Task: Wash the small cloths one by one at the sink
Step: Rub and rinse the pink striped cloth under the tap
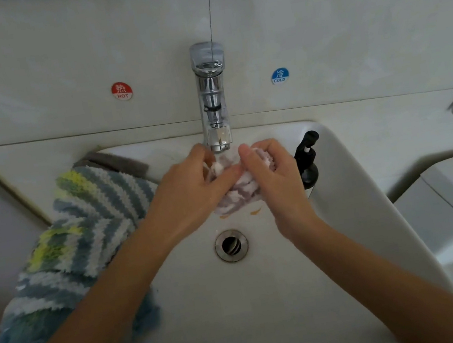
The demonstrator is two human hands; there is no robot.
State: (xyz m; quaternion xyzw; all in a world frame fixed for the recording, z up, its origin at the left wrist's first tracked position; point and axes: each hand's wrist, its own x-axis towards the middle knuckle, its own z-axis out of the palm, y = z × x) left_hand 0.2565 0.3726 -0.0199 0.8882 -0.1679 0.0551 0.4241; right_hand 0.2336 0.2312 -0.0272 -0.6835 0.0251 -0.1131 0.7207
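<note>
pale tiles with a red hot sticker (121, 91) and a blue cold sticker (279, 75) backed the white sink (346, 170), where you held the small lilac-and-white cloth (236, 192) bunched directly beneath the chrome faucet (212, 96) and above the drain (231, 245). your left hand (192, 188) and right hand (271, 170) met over it, both with fingers curled round the wad and arms angled inward. a slack grip could have dropped it onto the drain, and a wide elbow could have dragged the striped cloth (81, 238) off the rim or knocked the black pump bottle (307, 158).
</note>
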